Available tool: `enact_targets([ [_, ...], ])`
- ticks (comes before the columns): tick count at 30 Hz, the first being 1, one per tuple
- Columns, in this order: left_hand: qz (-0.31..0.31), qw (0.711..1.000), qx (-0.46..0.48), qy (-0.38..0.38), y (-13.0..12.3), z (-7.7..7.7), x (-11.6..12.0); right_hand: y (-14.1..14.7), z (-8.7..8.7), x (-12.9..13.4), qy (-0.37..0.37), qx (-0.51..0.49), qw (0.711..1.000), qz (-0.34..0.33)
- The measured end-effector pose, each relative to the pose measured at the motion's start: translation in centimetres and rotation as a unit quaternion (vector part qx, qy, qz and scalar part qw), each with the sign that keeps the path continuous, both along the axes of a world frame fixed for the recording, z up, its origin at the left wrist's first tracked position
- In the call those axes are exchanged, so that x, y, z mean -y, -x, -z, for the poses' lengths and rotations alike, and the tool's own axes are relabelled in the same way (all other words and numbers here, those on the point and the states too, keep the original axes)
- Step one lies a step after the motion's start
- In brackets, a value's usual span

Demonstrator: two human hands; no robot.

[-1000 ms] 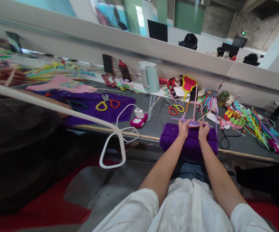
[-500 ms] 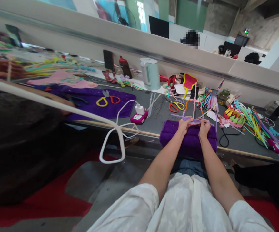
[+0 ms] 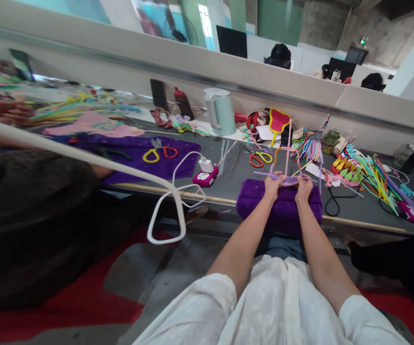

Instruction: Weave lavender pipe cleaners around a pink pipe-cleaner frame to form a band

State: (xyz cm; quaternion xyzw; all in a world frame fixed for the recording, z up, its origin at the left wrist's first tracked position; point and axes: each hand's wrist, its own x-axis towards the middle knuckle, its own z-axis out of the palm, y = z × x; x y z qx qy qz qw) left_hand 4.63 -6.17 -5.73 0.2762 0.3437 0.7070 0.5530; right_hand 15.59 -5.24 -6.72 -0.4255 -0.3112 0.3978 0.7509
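Above a purple cushion (image 3: 278, 211) at the table's edge, both my hands grip a frame of bent pipe cleaners (image 3: 277, 151), orange at the top and lilac along the bottom. My left hand (image 3: 273, 185) is closed on the lilac strands at the left end. Closed on the right end of the same strands is my right hand (image 3: 303, 187). A pink twisted stem (image 3: 287, 153) stands up through the middle of the frame. Fingertips partly hide where the strands join. Orange-and-yellow-handled scissors (image 3: 260, 158) lie just left of the frame.
Bundled pipe cleaners (image 3: 384, 184) lie at right. A kettle (image 3: 220, 112) and red-capped bottle (image 3: 183, 103) stand at the back. Left are a magenta power strip (image 3: 206, 176), second scissors (image 3: 160, 149) on purple cloth (image 3: 128, 155), and a co-worker's hand (image 3: 7, 111). A white tube (image 3: 135, 173) crosses in front.
My hands stay on the frame, with only slight finger movement. The view has shifted slightly. At far left, the co-worker's hand has moved a little to the left.
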Motion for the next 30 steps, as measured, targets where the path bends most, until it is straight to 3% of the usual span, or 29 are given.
enact_targets([
  [5, 0.034, 0.999, -0.006, -0.006, 0.2, 0.2, -0.2, 0.0, -0.6, 0.3, -0.003, -0.043, 0.994, -0.102],
  [8, 0.071, 0.997, 0.002, -0.011, 0.5, 0.2, -0.3, -0.2, -0.6, 0.3, 0.018, -0.046, 0.99, -0.131],
  [14, 0.102, 0.994, 0.024, 0.002, 1.1, 0.1, -0.1, -0.5, -0.3, 0.3, 0.034, -0.021, 0.992, -0.119],
  [24, 0.087, 0.996, 0.031, 0.014, 0.9, 0.5, -0.7, 0.1, -0.6, 0.7, -0.001, -0.002, 0.992, -0.126],
  [30, 0.123, 0.992, 0.032, 0.02, 1.4, 0.1, -0.3, 0.2, -0.4, 1.0, -0.005, 0.043, 0.991, -0.128],
])
